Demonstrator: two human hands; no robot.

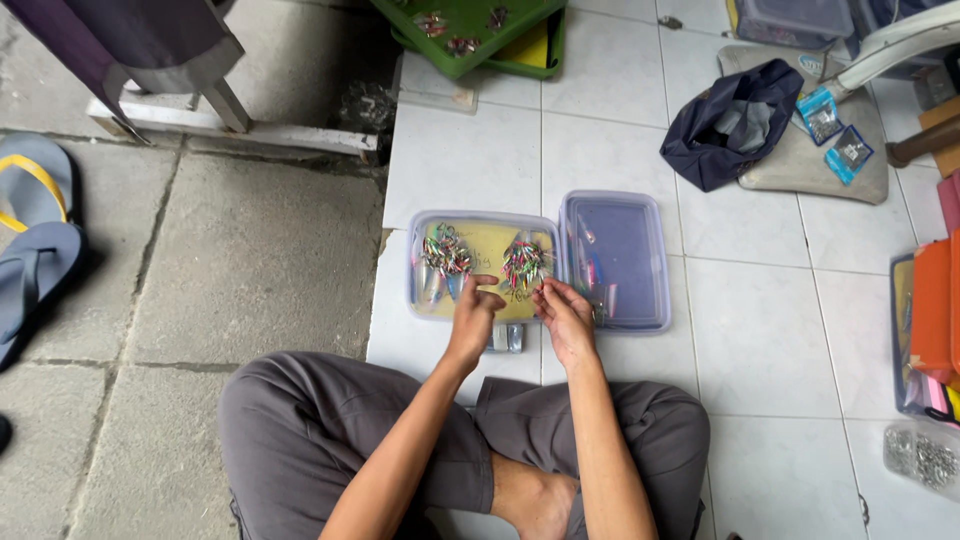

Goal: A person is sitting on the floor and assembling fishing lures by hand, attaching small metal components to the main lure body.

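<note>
- Left hand (472, 312) rests at the tray's (420, 300) near edge, fingers curled; any hold cannot be told.
- Right hand (565, 312), fingers pinched at the near edge beside the right lure pile (523, 265); contents unclear.
- Lid (615, 255) lies on the floor, touching the tray's right edge.

Landmark: clear plastic tray (428, 262) with yellow bottom.
- Colourful small pieces (447, 252) heaped in tray: too small to tell kind.
- Left hand (473, 313), right hand (566, 315) at tray's near rim: whatever fingertips pinch too small to see.
- Small metallic object (508, 338) just below tray: partly hidden between hands.
- Green tray (470, 30), far above: cut by top edge.
- Orange boxes (934, 310), far right: cut by right edge.
</note>
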